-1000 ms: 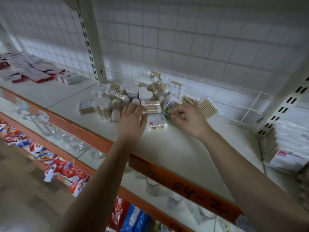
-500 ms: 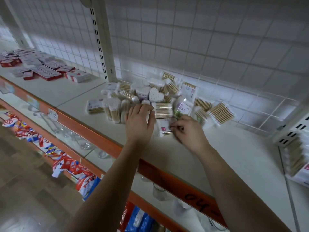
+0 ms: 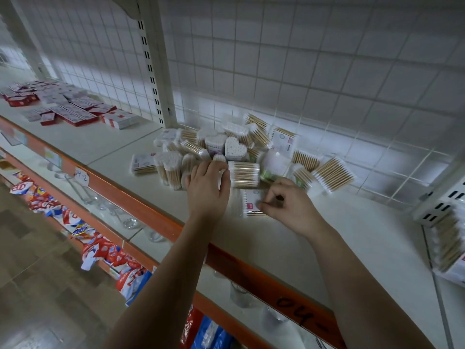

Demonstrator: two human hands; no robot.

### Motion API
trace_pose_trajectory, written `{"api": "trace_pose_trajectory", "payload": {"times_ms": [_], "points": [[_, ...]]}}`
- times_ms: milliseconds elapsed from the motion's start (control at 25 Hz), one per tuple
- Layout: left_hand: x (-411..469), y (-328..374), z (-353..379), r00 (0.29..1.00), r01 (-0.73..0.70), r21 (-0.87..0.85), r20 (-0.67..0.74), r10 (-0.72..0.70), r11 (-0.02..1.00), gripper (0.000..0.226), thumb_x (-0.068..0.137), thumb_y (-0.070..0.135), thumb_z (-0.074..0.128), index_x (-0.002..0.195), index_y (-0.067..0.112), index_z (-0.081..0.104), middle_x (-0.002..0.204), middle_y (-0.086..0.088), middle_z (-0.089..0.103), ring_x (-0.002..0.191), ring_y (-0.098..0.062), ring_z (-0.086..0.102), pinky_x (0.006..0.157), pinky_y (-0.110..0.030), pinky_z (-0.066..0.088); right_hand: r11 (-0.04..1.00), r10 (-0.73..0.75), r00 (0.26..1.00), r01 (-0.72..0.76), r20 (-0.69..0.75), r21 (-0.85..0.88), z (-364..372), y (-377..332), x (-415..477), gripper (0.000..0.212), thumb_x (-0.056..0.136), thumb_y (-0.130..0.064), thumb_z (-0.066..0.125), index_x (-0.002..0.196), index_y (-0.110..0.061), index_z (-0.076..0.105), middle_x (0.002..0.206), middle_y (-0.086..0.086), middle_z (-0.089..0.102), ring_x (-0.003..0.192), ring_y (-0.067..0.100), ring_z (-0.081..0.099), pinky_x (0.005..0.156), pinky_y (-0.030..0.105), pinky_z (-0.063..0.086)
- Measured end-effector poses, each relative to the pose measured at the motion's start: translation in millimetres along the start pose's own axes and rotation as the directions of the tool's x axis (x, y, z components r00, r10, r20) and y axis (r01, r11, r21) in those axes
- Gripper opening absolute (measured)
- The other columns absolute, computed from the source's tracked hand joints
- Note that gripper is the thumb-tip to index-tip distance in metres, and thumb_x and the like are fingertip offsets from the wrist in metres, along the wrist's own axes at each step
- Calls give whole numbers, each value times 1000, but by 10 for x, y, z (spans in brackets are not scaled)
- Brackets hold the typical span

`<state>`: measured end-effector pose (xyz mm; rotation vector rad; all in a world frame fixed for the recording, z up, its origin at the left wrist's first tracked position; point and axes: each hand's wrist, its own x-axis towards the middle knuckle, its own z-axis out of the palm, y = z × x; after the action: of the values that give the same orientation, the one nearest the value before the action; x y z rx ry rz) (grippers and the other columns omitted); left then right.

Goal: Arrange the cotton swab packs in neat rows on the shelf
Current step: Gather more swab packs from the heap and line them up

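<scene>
At the front of the jumbled heap, a flat pack (image 3: 251, 204) of wooden-stick cotton swabs, clear-wrapped with a white label and a small red mark, lies on the pale shelf (image 3: 264, 243), just in front of the rest. The right hand (image 3: 284, 205) pinches its near-right edge between curled fingertips and thumb. Just beside it, the left hand (image 3: 207, 187) lies palm-down on the front of the heap of cotton swab packs (image 3: 201, 149), fingers spread and loosely bent, pressing rather than gripping as far as I can tell. By its thumb, a clear cylindrical tub of swabs (image 3: 244, 173) lies on its side. Behind that sits a white heart-shaped box (image 3: 234, 148). Fanned packs (image 3: 332, 173) spread rightward against the white wire-grid back panel (image 3: 314, 71).

No row exists yet, so the sorting looks barely begun: 1 pack is being singled out. The next move likely calls for squaring that pack to the orange front rail (image 3: 130, 202) while the left hand stops the loose pile sliding. Red-and-white boxes (image 3: 75, 114) lie well apart in the left bay.
</scene>
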<state>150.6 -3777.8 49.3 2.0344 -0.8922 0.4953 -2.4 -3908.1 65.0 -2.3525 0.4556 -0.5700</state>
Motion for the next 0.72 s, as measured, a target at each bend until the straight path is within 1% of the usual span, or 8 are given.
{"api": "trace_pose_trajectory", "payload": {"times_ms": [120,200,280,400,480,560,640,720], "points": [[0,-3,8,1000,2,18,-2,-2,1000,27,91,35,45,101,19,64,100,0,61,97,-24,55,88,-47,40,999,36,995,-37,96,6,-44,30,-5,23,73,-36,79,83,-22,62,97,-4,51,87,2,51,75,10,40],[0,-13,17,1000,-3,45,8,2,999,32,89,39,43,104,19,63,103,-1,61,100,-25,54,90,-46,38,999,43,986,-39,159,-26,-63,55,-3,32,75,-41,76,98,-25,62,96,-11,54,85,-3,51,72,11,39],[2,-29,30,1000,-16,71,28,14,997,33,87,40,47,107,19,62,107,-1,60,104,-25,53,90,-42,34,999,29,981,-35,192,26,-62,46,-2,38,76,-39,76,107,-23,61,96,-16,59,84,-6,55,72,12,42],[6,-37,40,999,-21,85,35,18,996,33,84,38,57,111,19,62,111,-2,59,106,-24,52,88,-34,26,993,41,977,-63,208,102,-73,8,-10,43,75,-29,79,112,-24,57,105,-12,60,95,1,59,82,20,48],[7,-37,47,999,-12,73,48,9,997,34,85,33,64,114,16,62,113,-5,58,109,-24,51,87,-25,21,993,58,979,-77,196,90,-86,-10,-26,54,75,-26,79,122,-27,52,116,-10,53,104,-1,52,90,15,42],[7,-45,48,997,7,71,75,-12,997,38,84,30,67,119,14,61,117,-7,56,112,-25,50,86,-24,25,995,53,986,-66,156,78,-94,-21,-32,63,77,-24,77,132,-30,47,122,-8,46,109,-3,46,96,10,35],[4,-44,48,993,23,86,113,-33,996,43,85,32,66,124,15,59,121,-7,54,113,-24,50,83,-27,32,998,40,996,-44,81,51,-106,-26,-27,65,79,-22,75,136,-32,46,116,-7,43,108,5,46,99,17,35],[-1,-41,53,987,42,116,148,-59,992,45,85,35,65,126,19,57,124,-6,53,114,-23,49,80,-27,34,1000,28,999,-28,-16,-7,-128,-27,-16,63,80,-19,73,137,-28,46,110,-5,42,106,10,46,96,21,37]]}}
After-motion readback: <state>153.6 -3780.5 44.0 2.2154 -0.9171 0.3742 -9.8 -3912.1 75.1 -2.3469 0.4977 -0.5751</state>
